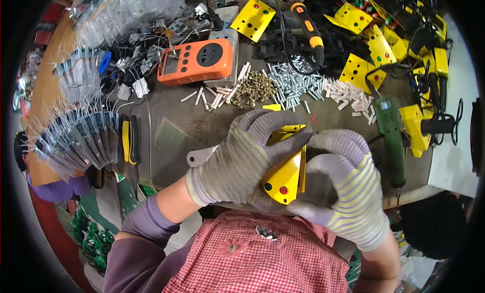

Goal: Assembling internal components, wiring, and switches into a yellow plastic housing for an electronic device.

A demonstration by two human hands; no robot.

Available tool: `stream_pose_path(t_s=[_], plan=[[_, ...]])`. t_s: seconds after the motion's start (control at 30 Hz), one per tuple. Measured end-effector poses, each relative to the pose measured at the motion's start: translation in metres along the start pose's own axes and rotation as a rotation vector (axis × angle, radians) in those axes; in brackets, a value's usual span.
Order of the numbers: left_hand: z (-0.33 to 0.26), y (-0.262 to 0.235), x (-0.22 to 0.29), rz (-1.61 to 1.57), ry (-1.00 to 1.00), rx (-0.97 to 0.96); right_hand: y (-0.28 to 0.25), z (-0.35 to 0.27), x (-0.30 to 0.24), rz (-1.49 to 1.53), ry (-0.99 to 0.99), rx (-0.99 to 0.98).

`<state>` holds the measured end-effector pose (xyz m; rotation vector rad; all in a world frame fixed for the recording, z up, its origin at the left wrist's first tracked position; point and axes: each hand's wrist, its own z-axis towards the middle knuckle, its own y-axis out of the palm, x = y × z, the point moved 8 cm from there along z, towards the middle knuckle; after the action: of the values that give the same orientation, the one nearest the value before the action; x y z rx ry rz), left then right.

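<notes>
Both my hands wear grey gloves with thin yellowish stripes. My left hand (247,154) is wrapped round a yellow folded sheet-metal bracket (287,177), which stands tilted just above the table's near edge. A green and a red round part show at the bracket's lower end. My right hand (348,187) is curved along the bracket's right side, its thumb at the lower corner and its fingertips near the top, beside my left thumb. The inside of the bracket is mostly hidden. A flat grey metal piece (202,156) with a hole lies by my left wrist.
Brass nuts (255,88), silver screws (293,83) and pale sleeves (351,96) lie in piles beyond my hands. Also there: an orange meter (197,62), a green electric screwdriver (392,141), a soldering iron (308,27), yellow-handled pliers (130,141), yellow brackets (361,73) and wired parts (81,139).
</notes>
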<state>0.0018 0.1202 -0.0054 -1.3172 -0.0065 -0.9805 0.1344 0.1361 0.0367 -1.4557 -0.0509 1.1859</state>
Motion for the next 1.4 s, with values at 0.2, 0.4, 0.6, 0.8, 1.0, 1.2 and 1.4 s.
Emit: stream_pose_path(t_s=[0.2, 0.4, 0.6, 0.8, 1.0, 1.2, 1.4], plan=[[-0.007, 0.001, -0.002, -0.006, -0.061, 0.059, 0.015, -0.005, 0.013, 0.021, -0.012, -0.041], [-0.010, -0.002, 0.000, 0.070, -0.154, 0.066, 0.022, 0.001, 0.030, 0.165, 0.027, -0.053], [-0.021, -0.002, 0.000, 0.060, -0.158, 0.101, 0.028, 0.006, 0.026, -0.021, -0.075, -0.174], [-0.020, 0.005, -0.002, 0.097, -0.159, 0.004, 0.021, 0.009, 0.034, 0.072, -0.044, -0.339], [-0.023, 0.007, 0.001, 0.097, -0.233, 0.029, -0.013, -0.019, 0.076, -0.414, 0.110, -0.385], [-0.024, 0.008, 0.002, 0.110, -0.271, -0.007, -0.020, -0.028, 0.088, -0.325, 0.176, -0.420], [-0.033, 0.006, -0.004, -0.040, -0.317, 0.155, 0.031, 0.024, 0.027, 0.050, -0.138, -0.457]])
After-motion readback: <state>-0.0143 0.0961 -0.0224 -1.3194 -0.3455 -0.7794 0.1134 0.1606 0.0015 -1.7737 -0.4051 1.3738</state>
